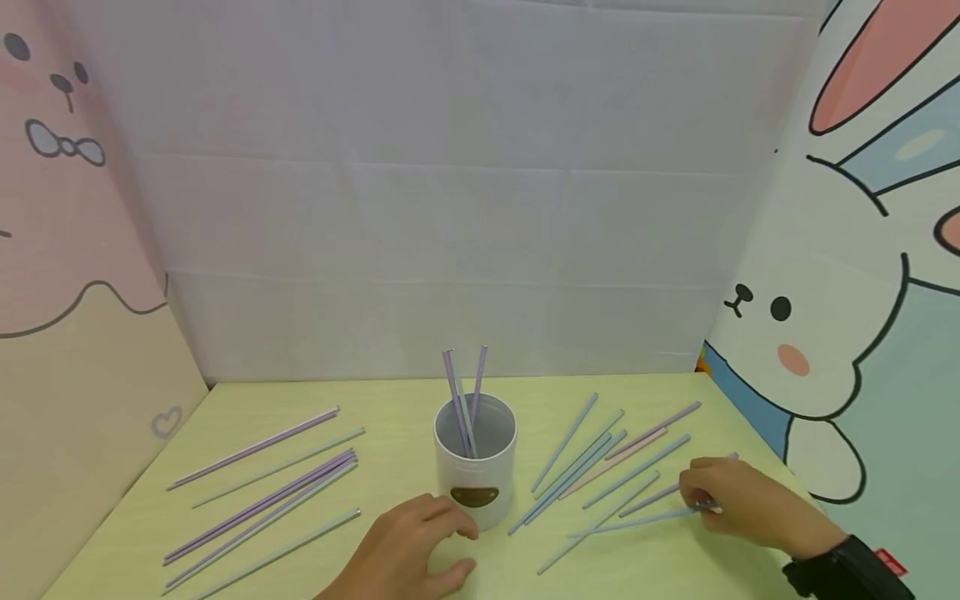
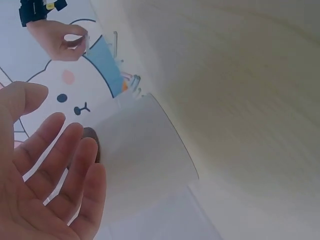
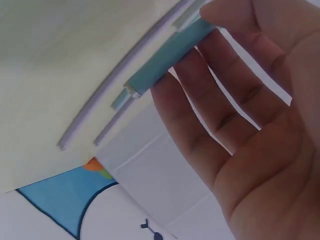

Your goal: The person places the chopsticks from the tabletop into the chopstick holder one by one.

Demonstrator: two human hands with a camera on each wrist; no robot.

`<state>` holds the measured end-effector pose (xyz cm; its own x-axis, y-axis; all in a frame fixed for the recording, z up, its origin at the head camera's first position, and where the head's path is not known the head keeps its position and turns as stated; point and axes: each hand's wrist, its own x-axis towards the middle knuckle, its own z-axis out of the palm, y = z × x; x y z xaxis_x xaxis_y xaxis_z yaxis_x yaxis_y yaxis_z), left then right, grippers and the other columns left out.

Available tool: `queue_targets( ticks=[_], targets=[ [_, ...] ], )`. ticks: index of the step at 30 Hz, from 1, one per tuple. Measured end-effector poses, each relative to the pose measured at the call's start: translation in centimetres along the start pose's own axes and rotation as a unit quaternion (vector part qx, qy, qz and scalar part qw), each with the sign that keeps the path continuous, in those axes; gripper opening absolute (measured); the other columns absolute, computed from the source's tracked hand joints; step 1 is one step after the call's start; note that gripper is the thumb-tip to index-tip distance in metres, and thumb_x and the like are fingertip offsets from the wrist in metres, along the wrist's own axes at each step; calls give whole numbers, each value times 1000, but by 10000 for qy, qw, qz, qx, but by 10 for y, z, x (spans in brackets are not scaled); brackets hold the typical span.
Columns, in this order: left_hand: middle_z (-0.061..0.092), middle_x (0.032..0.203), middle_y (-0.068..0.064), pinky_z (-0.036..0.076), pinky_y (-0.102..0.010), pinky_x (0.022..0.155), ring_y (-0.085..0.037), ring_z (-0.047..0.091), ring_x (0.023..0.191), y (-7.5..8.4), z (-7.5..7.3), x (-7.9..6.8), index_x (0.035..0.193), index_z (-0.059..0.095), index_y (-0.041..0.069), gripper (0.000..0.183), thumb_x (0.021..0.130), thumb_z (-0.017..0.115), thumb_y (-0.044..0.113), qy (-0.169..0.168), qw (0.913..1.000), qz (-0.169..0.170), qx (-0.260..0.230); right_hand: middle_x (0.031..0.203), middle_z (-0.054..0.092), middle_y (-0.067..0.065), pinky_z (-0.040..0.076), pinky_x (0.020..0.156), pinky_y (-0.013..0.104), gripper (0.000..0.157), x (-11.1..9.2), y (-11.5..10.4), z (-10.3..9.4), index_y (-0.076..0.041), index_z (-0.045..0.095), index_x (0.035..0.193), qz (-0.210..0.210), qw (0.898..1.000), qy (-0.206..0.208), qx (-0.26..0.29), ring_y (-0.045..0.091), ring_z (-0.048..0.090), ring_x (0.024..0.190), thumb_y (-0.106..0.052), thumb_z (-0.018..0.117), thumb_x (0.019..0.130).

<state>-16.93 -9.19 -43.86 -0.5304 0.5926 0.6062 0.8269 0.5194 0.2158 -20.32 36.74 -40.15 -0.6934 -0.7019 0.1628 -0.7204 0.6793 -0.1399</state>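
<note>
My right hand (image 1: 731,507) pinches the near end of a light-blue straw (image 1: 637,523) between thumb and fingertips, low over the right of the table. In the right wrist view that blue straw (image 3: 170,57) lies along the fingertips. Its far end crosses a pale green straw (image 1: 600,523). A white cup (image 1: 476,492) with a brown patch stands upright in the middle, with several straws (image 1: 467,417), purple and pale, leaning inside. My left hand (image 1: 416,546) is just in front of the cup, fingers loosely bent and holding nothing; whether it touches the cup I cannot tell.
Several blue, green, pink and purple straws (image 1: 577,467) lie slanted right of the cup. On the left, several purple, green and grey straws (image 1: 262,504) lie in a spread row. A white cloth wall (image 1: 450,250) closes the back; printed panels flank the table (image 1: 405,467).
</note>
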Motion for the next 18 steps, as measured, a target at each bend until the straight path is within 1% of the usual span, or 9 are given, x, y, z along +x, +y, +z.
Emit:
queue_targets(
  ticks=[2,5,9,10,14,16,18],
  targets=[
    [55,100,22,46,-16,67,1,50,83,0,-3,1,102,62,31,26,79,75,34,12,10000,-47,-3,75,38,-16,32,52,21,43,8,-14,-5,-30,47,80,-137,9998,10,175,-2,35,65,5,70,70],
    [54,99,22,47,-18,67,1,51,85,2,-8,4,102,62,31,24,81,74,33,54,9998,-187,53,79,43,-18,38,54,19,42,21,-37,-10,-34,51,85,-249,9992,-36,299,-1,41,67,1,71,73],
    [55,98,21,46,-20,65,0,51,83,5,-12,8,101,63,29,25,79,74,33,107,9995,-181,251,83,47,-18,42,57,19,37,37,-67,-15,-34,56,89,-318,9986,-139,394,0,45,70,-2,71,77],
    [55,98,20,46,-20,65,0,51,82,6,-12,9,101,63,28,27,78,75,33,84,9994,-164,290,84,47,-18,43,58,19,36,41,-74,-15,-34,57,90,-309,9983,-203,442,0,46,71,-3,70,78],
    [56,99,18,47,-21,64,-2,50,80,7,-9,11,105,63,27,33,76,77,37,-115,9989,-118,429,82,47,-18,44,59,19,31,59,-99,-14,-32,59,89,-345,9979,-242,498,-1,45,70,-5,70,79],
    [56,99,18,48,-22,66,-2,51,82,8,-6,13,105,62,27,35,75,77,39,-221,9986,-105,461,80,47,-17,43,59,18,29,68,-110,-12,-31,60,87,-387,9979,-214,470,-2,44,69,-6,71,78],
    [56,99,17,49,-24,68,-3,52,84,9,-4,15,105,62,27,36,75,78,38,-251,9985,-59,480,79,48,-17,43,59,18,27,78,-119,-9,-29,61,85,-455,9981,-127,388,-2,43,68,-6,72,76]
  ],
)
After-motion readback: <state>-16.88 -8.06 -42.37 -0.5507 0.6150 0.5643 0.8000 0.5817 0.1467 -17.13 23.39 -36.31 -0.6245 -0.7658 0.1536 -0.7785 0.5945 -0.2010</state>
